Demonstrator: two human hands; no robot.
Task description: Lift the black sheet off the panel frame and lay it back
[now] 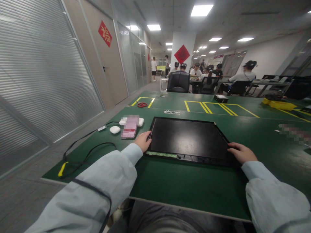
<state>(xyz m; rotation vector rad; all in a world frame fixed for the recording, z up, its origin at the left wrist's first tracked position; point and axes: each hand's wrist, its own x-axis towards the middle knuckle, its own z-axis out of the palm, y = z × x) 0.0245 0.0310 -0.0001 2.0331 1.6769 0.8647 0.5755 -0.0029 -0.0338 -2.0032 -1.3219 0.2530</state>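
Observation:
A black flat display panel (187, 137) lies on the green tabletop in front of me, its glossy face up. A green circuit strip (161, 154) shows along the left part of its near edge. My left hand (143, 141) grips the panel's left edge, thumb on top. On the opposite side my right hand (241, 152) is closed around the right edge, its fingertips partly hidden beneath the frame. A pink phone (129, 131) and a small white rounded case (115, 129) rest just left of my left hand.
Red-handled scissors (142, 105) and small white pieces (172, 112) lie beyond the panel. A black cable (85, 155) loops at the left. Yellow tape outlines, a black box (220, 98) and a yellow item (279, 103) are farther back. Several people sit at distant tables.

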